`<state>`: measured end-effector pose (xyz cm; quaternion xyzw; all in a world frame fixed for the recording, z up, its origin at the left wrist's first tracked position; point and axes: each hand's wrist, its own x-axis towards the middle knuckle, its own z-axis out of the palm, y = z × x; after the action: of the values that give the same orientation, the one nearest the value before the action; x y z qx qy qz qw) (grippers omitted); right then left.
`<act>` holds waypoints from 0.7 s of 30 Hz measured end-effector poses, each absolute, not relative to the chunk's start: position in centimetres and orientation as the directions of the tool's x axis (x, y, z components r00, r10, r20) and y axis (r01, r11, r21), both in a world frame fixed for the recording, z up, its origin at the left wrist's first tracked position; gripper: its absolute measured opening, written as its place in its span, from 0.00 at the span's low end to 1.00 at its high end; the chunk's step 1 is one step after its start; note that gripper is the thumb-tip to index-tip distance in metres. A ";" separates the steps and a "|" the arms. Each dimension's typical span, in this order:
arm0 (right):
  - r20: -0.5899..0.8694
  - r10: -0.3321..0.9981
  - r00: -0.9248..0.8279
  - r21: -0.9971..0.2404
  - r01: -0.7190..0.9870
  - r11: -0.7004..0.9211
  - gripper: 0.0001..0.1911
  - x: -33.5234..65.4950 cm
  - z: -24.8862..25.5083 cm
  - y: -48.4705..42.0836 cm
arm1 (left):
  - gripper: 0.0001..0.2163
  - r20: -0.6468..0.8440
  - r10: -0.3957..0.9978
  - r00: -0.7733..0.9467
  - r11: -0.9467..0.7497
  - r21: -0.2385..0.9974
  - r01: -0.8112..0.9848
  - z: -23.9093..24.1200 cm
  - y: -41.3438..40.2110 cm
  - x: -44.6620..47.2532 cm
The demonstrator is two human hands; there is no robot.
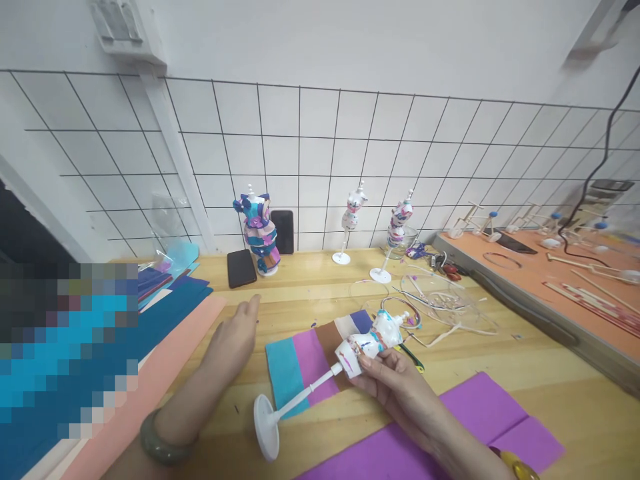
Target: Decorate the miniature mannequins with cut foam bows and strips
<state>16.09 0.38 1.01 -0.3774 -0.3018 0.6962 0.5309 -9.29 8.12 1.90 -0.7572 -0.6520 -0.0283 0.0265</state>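
Note:
My right hand (395,377) grips a small white dress-form mannequin (373,341) by its torso, thumb on the near side. The mannequin is tilted, its neck toward the upper right and its round base toward the lower left. Bits of coloured material stick to its white surface. Under it lies a sheet of striped fabric (285,367) in turquoise, pink-purple, brown, white and dark blue. My left hand (235,333) is over the table at the left, one finger stretched out toward the dressed mannequin (261,233) and the others partly curled. I see nothing held in it.
Two bare-stand mannequins (341,257) are at the back, one phone (241,269) lies flat, and another phone (283,232) leans on the wall. Clear tangled strips (445,300) spread at right. Purple sheets (480,413) lie in front; coloured sheets (170,333) are stacked left.

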 end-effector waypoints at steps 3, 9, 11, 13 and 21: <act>-0.203 0.966 -0.160 -0.821 -0.510 -0.258 0.08 16.2 0.8 0.5 | 0.21 0.126 0.990 0.058 -0.074 0.123 0.990 2.1 9.0 -10.7; -0.207 0.967 -0.151 -0.821 -0.510 -0.255 0.09 16.2 0.7 0.5 | 0.16 0.264 0.964 0.010 -0.121 0.408 0.905 4.5 8.2 -9.6; -0.208 0.967 -0.149 -0.828 -0.499 -0.255 0.08 16.2 0.7 0.6 | 0.15 0.106 0.992 0.064 -0.115 0.605 0.788 5.5 6.8 -8.0; -0.185 0.971 -0.153 -0.839 -0.491 -0.237 0.09 16.2 0.6 0.6 | 0.14 -0.108 0.961 0.256 -0.067 0.805 0.589 6.0 5.2 -6.2; 0.025 0.985 -0.170 -0.926 -0.375 -0.041 0.10 16.1 0.2 0.3 | 0.10 -0.398 0.678 0.618 0.332 0.916 0.226 4.4 1.6 -2.0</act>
<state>16.07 0.31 0.25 -0.3516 -0.4336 0.6302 0.5397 -2.01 1.57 4.39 -0.5555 -0.4069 -0.1597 -0.7074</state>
